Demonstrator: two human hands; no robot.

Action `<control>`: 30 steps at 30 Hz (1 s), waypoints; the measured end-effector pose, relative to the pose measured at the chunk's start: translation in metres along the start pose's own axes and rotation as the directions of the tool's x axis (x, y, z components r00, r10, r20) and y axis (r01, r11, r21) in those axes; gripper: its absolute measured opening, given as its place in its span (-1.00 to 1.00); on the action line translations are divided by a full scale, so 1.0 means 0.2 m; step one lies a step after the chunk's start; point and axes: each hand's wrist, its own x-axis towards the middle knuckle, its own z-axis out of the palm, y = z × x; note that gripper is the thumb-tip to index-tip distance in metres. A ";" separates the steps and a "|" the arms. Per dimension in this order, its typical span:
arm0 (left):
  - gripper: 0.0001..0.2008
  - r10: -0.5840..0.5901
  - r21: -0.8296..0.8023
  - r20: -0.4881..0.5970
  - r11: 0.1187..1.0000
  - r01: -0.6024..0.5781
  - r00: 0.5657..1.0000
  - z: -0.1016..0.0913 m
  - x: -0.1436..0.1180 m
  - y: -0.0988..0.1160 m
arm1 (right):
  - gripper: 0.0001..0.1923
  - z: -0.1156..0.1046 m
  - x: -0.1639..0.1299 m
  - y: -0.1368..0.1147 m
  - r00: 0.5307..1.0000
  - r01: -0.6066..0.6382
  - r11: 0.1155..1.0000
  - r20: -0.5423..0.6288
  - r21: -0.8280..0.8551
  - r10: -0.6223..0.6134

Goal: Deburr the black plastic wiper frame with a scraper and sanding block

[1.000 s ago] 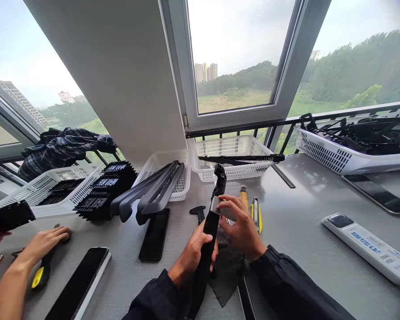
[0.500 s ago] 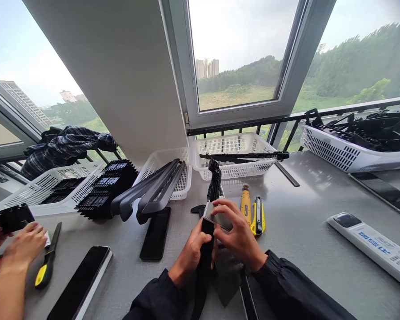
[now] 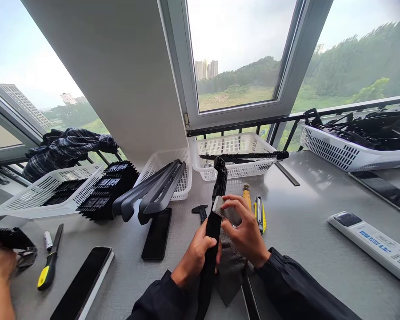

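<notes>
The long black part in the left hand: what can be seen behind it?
Behind the upper end of the long black part is a white basket holding black strips. What the part covers there cannot be seen. A black caliper shows too, its lower end hidden by the left hand.

Workshop: utility knife (image 3: 260, 214), parts baskets (image 3: 333, 149)

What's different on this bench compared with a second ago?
The co-worker's hand moved left, away from the black-and-yellow tool; a white tube now shows beside that tool. The co-worker's black plate is lower and tilted. The black strip swung slightly left, then back. The left hand still grips it; the right hand still holds the block against it. The yellow knife stayed put.
</notes>
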 end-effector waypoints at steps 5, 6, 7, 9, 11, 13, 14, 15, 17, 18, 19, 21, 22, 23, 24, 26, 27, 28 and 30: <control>-0.49 -0.019 -0.029 -0.045 0.999 0.018 0.999 -0.01 0.00 -0.03 | -0.68 0.01 -0.01 0.00 0.991 0.066 0.998 0.120 -0.021 -0.064; -0.50 -0.012 -0.033 -0.051 0.999 0.011 0.999 -0.02 0.00 -0.03 | -0.67 0.01 -0.01 0.01 0.987 0.077 0.997 0.140 -0.028 -0.073; -0.49 -0.002 -0.035 -0.053 0.999 0.001 0.999 -0.02 0.00 -0.03 | -0.66 0.01 0.00 0.01 0.986 0.081 0.996 0.151 -0.034 -0.075; -0.45 0.031 -0.031 -0.063 0.999 -0.033 0.998 -0.03 -0.01 -0.03 | -0.64 0.01 0.01 0.03 0.986 0.076 0.996 0.154 -0.050 -0.067; -0.41 0.075 -0.022 -0.088 0.997 -0.077 0.993 -0.03 -0.01 0.00 | -0.65 0.00 0.02 0.04 0.988 0.066 0.995 0.147 -0.078 -0.054; -0.37 0.122 -0.010 -0.123 0.992 -0.124 0.985 -0.03 -0.02 0.03 | -0.67 -0.01 0.03 0.04 0.989 0.057 0.994 0.139 -0.090 -0.044; -0.35 0.145 -0.005 -0.147 0.989 -0.148 0.978 -0.03 -0.02 0.05 | -0.67 -0.02 0.03 0.04 0.990 0.053 0.995 0.135 -0.084 -0.042; -0.33 0.162 -0.001 -0.170 0.986 -0.165 0.972 -0.02 -0.03 0.06 | -0.68 -0.02 0.03 0.03 0.991 0.051 0.996 0.128 -0.070 -0.042; -0.31 0.172 -0.005 -0.221 0.984 -0.178 0.960 -0.02 -0.03 0.08 | -0.67 -0.03 0.03 -0.01 0.993 0.058 0.998 0.109 -0.032 -0.054; -0.30 0.162 -0.018 -0.247 0.985 -0.172 0.955 -0.02 -0.03 0.08 | -0.66 -0.03 0.02 -0.03 0.992 0.072 0.997 0.107 -0.011 -0.071; -0.29 0.145 -0.038 -0.275 0.986 -0.162 0.950 -0.02 -0.02 0.08 | -0.66 -0.03 0.01 -0.05 0.988 0.094 0.995 0.118 0.015 -0.095; -0.28 0.108 -0.092 -0.349 0.985 -0.148 0.931 -0.03 -0.01 0.07 | -0.65 -0.04 0.00 -0.09 0.970 0.148 0.985 0.182 0.091 -0.162; -0.27 0.096 -0.118 -0.392 0.981 -0.153 0.915 -0.04 0.00 0.06 | -0.66 -0.04 -0.01 -0.11 0.955 0.165 0.976 0.225 0.139 -0.193; -0.28 0.091 -0.141 -0.431 0.976 -0.167 0.898 -0.05 0.00 0.05 | -0.67 -0.04 -0.02 -0.12 0.939 0.165 0.969 0.272 0.186 -0.212; -0.28 0.092 -0.159 -0.462 0.970 -0.185 0.882 -0.06 0.01 0.04 | -0.69 -0.03 -0.03 -0.13 0.925 0.144 0.965 0.317 0.220 -0.210; -0.28 0.101 -0.192 -0.495 0.956 -0.222 0.863 -0.08 0.02 0.03 | -0.76 -0.02 -0.05 -0.14 0.900 0.049 0.969 0.410 0.242 -0.148; -0.28 0.101 -0.208 -0.502 0.950 -0.234 0.859 -0.09 0.03 0.03 | -0.79 -0.01 -0.06 -0.14 0.883 -0.016 0.973 0.460 0.231 -0.094; -0.29 0.098 -0.221 -0.509 0.945 -0.240 0.855 -0.09 0.03 0.03 | -0.81 -0.01 -0.06 -0.14 0.859 -0.087 0.973 0.511 0.212 -0.034; -0.33 0.086 -0.239 -0.523 0.940 -0.242 0.848 -0.09 0.04 0.04 | -0.81 0.01 -0.07 -0.14 0.799 -0.236 0.955 0.596 0.181 0.084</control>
